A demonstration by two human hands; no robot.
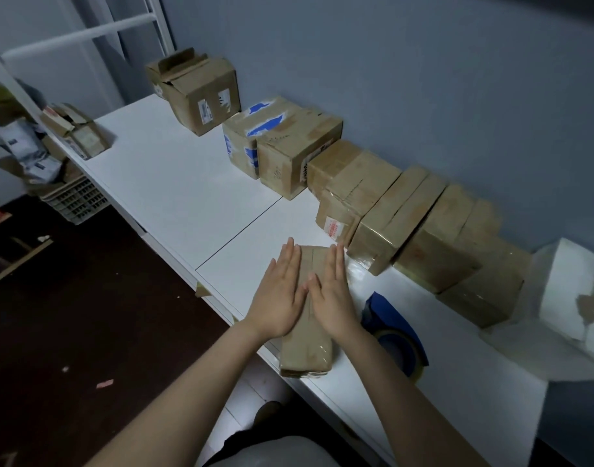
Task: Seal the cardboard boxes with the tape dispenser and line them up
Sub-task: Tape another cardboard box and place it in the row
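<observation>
A small flat cardboard box point(307, 348) lies on the white table point(174, 183) at its front edge, with clear tape across its top. My left hand point(280, 294) and my right hand point(334, 294) both lie flat on the box top, fingers straight, side by side. A blue tape dispenser point(394, 328) with a roll of clear tape rests on the table just right of the box. A row of several taped cardboard boxes point(383, 214) runs along the blue wall behind.
An open-flapped box point(198, 92) stands at the far end of the table. A white box point(571, 284) sits at the right. Small boxes point(75, 131) sit at the far left edge; a crate of clutter point(75, 198) stands on the dark floor.
</observation>
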